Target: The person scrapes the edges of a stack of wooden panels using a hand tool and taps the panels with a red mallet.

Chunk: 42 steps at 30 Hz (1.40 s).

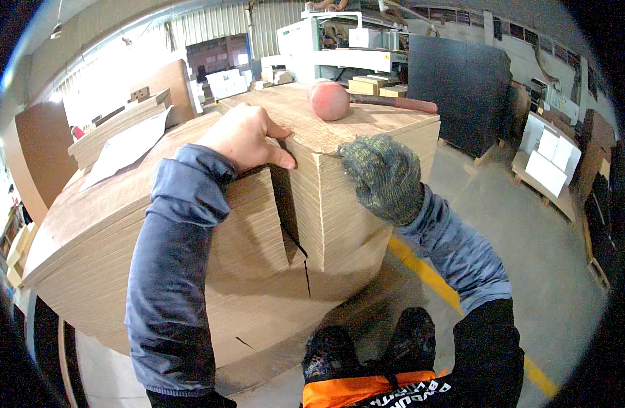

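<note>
My left hand (248, 139), bare, rests on top of a tall stack of wood boards (238, 217) at the edge of a dark gap. Its thumb and forefinger are spread and reach over the gap toward a narrower board stack (353, 204). My right hand (384, 178), in a grey-green knit glove, is closed at the near top corner of that narrower stack. A thin edge shows at its fingertips, but what it holds is hidden. A mallet (329, 102) with a faded red head lies on top of the boards beyond my hands.
A white sheet (125, 149) lies on the boards at left. Behind stand a white machine (346, 54) and a dark stack (455, 92). Papers (550, 153) lie on a low stack at right. A yellow floor line (425, 272) runs past my feet.
</note>
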Tool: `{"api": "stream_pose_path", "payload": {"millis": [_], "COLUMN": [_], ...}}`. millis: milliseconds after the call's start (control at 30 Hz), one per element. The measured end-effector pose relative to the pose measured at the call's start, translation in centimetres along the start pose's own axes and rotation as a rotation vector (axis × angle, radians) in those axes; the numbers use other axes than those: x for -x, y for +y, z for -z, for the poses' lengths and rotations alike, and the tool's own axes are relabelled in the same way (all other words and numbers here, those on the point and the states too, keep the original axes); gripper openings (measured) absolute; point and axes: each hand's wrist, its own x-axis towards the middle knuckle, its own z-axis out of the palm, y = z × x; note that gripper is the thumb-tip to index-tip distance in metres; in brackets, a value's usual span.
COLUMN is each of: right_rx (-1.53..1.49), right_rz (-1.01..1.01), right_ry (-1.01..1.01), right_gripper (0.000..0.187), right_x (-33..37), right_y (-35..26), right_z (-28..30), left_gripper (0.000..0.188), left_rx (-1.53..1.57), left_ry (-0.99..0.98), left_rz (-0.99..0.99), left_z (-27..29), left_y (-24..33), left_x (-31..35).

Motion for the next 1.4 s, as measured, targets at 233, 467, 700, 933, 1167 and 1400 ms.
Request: {"api": "stream_pose_path", "payload": {"millis": [233, 467, 700, 933, 1167, 1400], "right_rx": [0.082, -0.046, 0.042, -0.115, -0.13, -0.142], "right_rz": [0.142, 0.173, 0.172, 0.093, 0.069, 0.064], "right_ry": [-0.157, -0.12, -0.105, -0.055, -0.037, -0.036], "right_gripper": [0.036, 0.039, 0.039, 0.036, 0.035, 0.034], "right_x": [0.2, -1.5, -1.3, -1.2, -1.2, -0.9], "right_y": [1.1, 1.1, 0.8, 0.5, 0.0, 0.0], "right_z": [1.6, 2.7, 2.3, 1.1, 1.0, 0.4], "left_gripper": [0.053, 0.051, 0.045, 0.046, 0.05, 0.043], "left_rx": [-0.034, -0.075, -0.08, -0.1, -0.087, -0.106], "left_ry": [-0.028, -0.048, -0.037, -0.008, 0.0, 0.01], "left_rz": [0.051, 0.033, 0.052, 0.032, 0.012, -0.004], "left_z": [-0.3, 0.1, -0.1, -0.1, -0.4, -0.3], "left_y": [0.8, 0.5, 0.5, 0.2, 0.2, -0.1], "left_x": [-0.5, -0.3, -0.3, -0.2, -0.4, -0.2]}}
